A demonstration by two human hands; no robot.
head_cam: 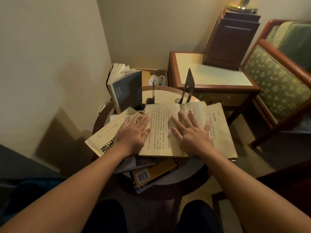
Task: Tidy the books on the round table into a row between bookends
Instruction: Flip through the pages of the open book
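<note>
Yellowed pages filled the middle of the round tabletop point(168, 95), where an open book point(159, 132) lay flat on top of a messy pile. The left hand point(133, 133) rested flat on the book's left edge. Its fingers were straight and a little apart, and it gripped nothing. The right hand point(191, 133) lay flat on the middle of the pages with its fingers spread wide, and it gripped nothing either.

A second open book point(220, 130) stuck out from under the first one on the right. A cream book point(101, 142) with big black letters lay partly under the left hand. Lower in the pile, a brown book point(156, 170) with a barcode poked out toward the person.

At the back of the tabletop, a thin left bookend point(153, 92) and a pointed right bookend point(189, 83) stood up, apart from each other. A dark blue book point(127, 93) stood just left of the left bookend, its pages fanning open at the top. A wooden side table point(210, 71) stood behind on the right.
</note>
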